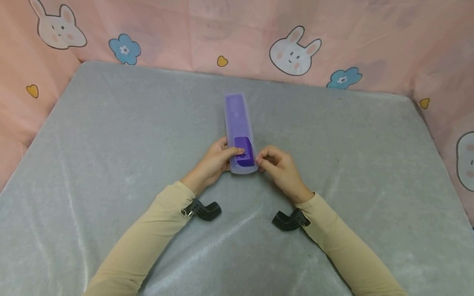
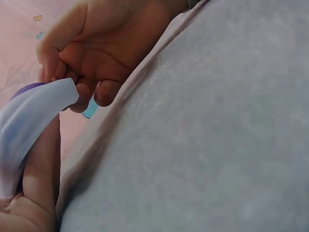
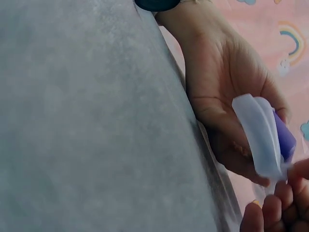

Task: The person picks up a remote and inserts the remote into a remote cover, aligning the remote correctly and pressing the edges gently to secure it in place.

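A long, translucent purple plastic case [image 1: 237,115] with a dark purple latch piece [image 1: 242,142] at its near end is held over the middle of the table. My left hand [image 1: 212,164] grips it from the left, thumb over the dark purple piece and fingers behind. At the near right corner, my right hand [image 1: 279,166] pinches with thumb and forefinger. A thin, clear wisp of film [image 3: 283,172] shows between its fingertips and the case in the right wrist view. The case's rounded whitish end [image 2: 43,111] faces the left wrist camera.
A grey cloth [image 1: 129,123] covers the table. Behind it and at both sides hangs a pink curtain [image 1: 166,37] printed with rabbits, flowers and hearts. Black wrist mounts [image 1: 209,211] stick out inward from both beige sleeves [image 1: 148,234].
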Available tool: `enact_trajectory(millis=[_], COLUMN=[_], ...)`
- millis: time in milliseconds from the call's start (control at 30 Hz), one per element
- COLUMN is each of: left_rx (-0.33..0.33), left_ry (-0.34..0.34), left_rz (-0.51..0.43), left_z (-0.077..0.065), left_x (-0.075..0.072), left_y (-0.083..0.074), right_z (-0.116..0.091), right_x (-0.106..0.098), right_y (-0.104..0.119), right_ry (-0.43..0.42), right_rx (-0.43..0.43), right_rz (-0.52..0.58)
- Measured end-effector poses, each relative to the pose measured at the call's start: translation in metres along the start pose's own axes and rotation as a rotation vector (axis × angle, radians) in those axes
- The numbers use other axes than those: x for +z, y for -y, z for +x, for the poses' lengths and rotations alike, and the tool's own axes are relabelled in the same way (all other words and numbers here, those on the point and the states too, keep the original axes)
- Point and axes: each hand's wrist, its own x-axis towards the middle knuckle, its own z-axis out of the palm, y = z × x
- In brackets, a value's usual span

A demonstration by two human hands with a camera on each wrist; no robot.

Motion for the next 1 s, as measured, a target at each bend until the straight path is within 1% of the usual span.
enact_trajectory(millis=[167, 233, 300, 467, 567, 700, 1000], left_rx=[-0.01, -0.011, -0.002, 0.078, 0.103, 0.092, 0.093], left_ry=[-0.028, -0.039, -0.054, -0.062, -0.036, -0.007, 0.004], left_rz=[0.007, 0.008, 0.031, 0.164, 0.213, 0.241, 0.24], left_z=[0.0014, 0.0017, 0.0018, 0.001, -0.0007, -0.0031, -0.0026], left_x=[-0.0001, -0.0001, 0.0003, 0.0016, 0.0018, 0.0013, -0.0001], left_y=[0.0008, 0.0009, 0.0004, 0.0005, 0.0002, -0.0013, 0.0004], right_z=[0.0004, 0.0008, 0.0011, 0.0005, -0.0008, -0.0019, -0.0023], right_x=[-0.0026, -0.0035, -0.004, -0.0037, -0.0017, 0.0018, 0.003], right_y=[-0.0002, -0.0006, -0.001, -0.0011, 0.0003, 0.0029, 0.0019], right_ry=[0.09, 0.105, 0.109, 0.101, 0.082, 0.055, 0.017], right_rx=[0.013, 0.025, 0.042, 0.069, 0.088, 0.108, 0.11], right_rz=[0.023, 0.049, 0.082, 0.15, 0.167, 0.179, 0.193])
